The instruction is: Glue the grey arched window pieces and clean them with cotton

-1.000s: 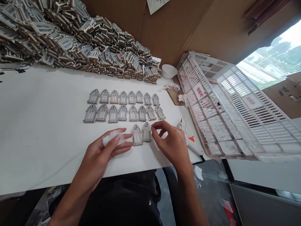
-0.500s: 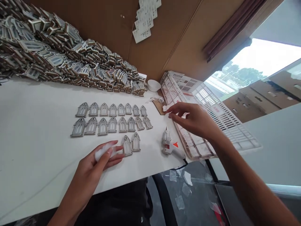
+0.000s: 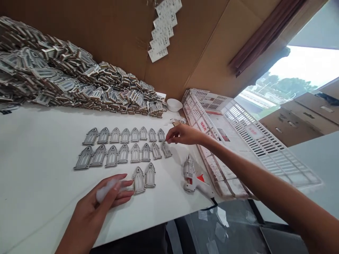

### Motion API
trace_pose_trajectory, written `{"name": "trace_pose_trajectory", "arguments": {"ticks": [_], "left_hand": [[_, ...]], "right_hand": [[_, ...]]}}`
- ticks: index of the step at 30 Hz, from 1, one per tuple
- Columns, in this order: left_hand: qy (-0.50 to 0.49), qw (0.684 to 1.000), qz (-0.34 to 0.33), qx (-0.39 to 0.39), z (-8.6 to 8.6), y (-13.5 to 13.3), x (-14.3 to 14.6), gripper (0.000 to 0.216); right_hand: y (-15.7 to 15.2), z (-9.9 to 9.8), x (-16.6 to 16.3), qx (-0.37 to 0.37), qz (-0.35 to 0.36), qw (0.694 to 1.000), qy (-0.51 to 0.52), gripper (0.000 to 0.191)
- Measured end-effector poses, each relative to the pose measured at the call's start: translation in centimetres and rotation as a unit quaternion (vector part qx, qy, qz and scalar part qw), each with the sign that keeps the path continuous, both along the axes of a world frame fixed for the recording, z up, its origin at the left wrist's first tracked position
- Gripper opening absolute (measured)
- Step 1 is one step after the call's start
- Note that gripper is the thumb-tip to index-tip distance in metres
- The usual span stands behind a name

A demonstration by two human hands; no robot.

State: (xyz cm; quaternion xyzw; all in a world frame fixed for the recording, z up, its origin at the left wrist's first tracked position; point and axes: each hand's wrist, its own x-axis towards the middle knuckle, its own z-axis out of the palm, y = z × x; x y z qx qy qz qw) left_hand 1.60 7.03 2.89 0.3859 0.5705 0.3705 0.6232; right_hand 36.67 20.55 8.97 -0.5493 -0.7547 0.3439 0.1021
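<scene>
My left hand is closed loosely around a soft white wad, perhaps cotton or thin film. Its fingertips are beside two small arched window-shaped pieces lying on the table. My right hand has its fingers pinched at the right end of the two rows, close over an arched piece; anything between the fingertips is too small to make out. Several more arched pieces lie flat in two rows, grey-white with pale panes. A white glue gun with a red trigger lies right of them.
A big heap of arched pieces fills the back left of the white table. At the back is a white bowl. A white plastic crate stands on the right, against cardboard. Paper scraps lie below the table edge.
My right hand has moved left from the brown board by the crate to the end of the rows, its fingers now pinched. My left hand keeps its hold on the wad. The view has tilted slightly up.
</scene>
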Motion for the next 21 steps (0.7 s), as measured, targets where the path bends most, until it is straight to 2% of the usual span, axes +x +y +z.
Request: {"name": "trace_pose_trajectory", "arguments": {"ticks": [2, 4, 7, 10, 12, 14, 17, 21], "left_hand": [[-0.009, 1.0, 0.009, -0.01, 0.6, 0.6, 0.9, 0.063], [-0.027, 1.0, -0.012, 0.0, 1.6, 1.6, 2.5, 0.06], [-0.042, 0.991, -0.105, 0.075, 3.2, 4.0, 5.3, 0.06], [-0.051, 0.978, -0.142, 0.147, 3.9, 6.8, 7.6, 0.051], [-0.053, 0.975, -0.132, 0.169, 3.6, 8.2, 8.6, 0.046], [-0.041, 0.977, -0.093, 0.19, 2.8, 9.0, 8.9, 0.042], [0.0, 0.973, -0.027, 0.229, 1.7, 9.2, 8.7, 0.039], [0.015, 0.97, -0.008, 0.242, 1.0, 8.8, 8.2, 0.041]], "right_hand": [[0.0, -0.5, 0.2, -0.021, 0.009, 1.0, 0.004, 0.01], [0.1, -0.9, 0.2, -0.037, 0.015, 0.999, -0.007, 0.011], [0.4, -1.2, 0.0, -0.03, 0.018, 0.999, -0.033, 0.015], [0.5, -1.2, -0.1, -0.008, 0.027, 0.998, -0.053, 0.018], [0.6, -1.2, -0.2, 0.01, 0.036, 0.997, -0.065, 0.02], [0.6, -1.1, -0.1, 0.023, 0.043, 0.996, -0.074, 0.021], [0.7, -1.2, -0.2, 0.028, 0.048, 0.996, -0.075, 0.024], [0.6, -1.1, -0.6, 0.025, 0.054, 0.995, -0.077, 0.025]]}}
